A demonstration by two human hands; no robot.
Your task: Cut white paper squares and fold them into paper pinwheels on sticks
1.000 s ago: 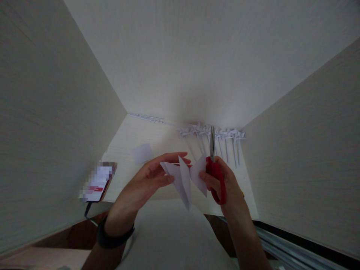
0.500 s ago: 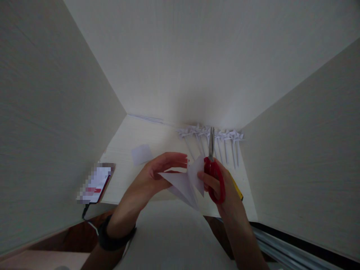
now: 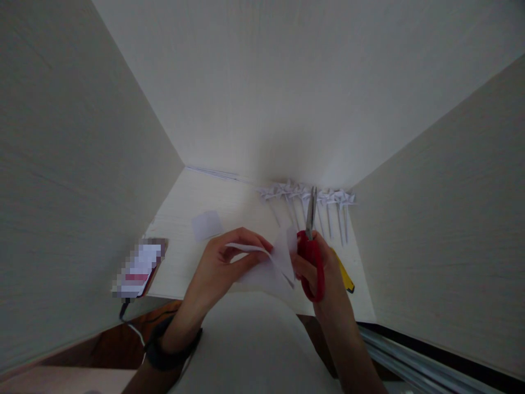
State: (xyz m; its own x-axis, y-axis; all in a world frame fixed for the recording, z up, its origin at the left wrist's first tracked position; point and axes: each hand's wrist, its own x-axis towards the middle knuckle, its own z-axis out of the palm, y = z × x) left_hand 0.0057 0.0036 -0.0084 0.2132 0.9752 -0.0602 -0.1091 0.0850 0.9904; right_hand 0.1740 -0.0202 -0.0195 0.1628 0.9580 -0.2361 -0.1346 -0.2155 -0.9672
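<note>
My left hand pinches the left side of a cut white paper piece held above the desk's front edge. My right hand grips red-handled scissors, blades shut and pointing away from me, and its fingertips also touch the paper's right flap. The paper hangs between both hands, partly folded. A dark band sits on my left wrist.
A row of several white paper pinwheels on sticks lies at the back of the desk. A small white paper square lies left of centre. A phone with a cable rests at the left edge. A yellow object peeks out behind my right hand.
The paper has been turned and folded flatter between my hands. My left fingers have curled over its top edge. The scissors stayed in my right hand, shifted slightly right.
</note>
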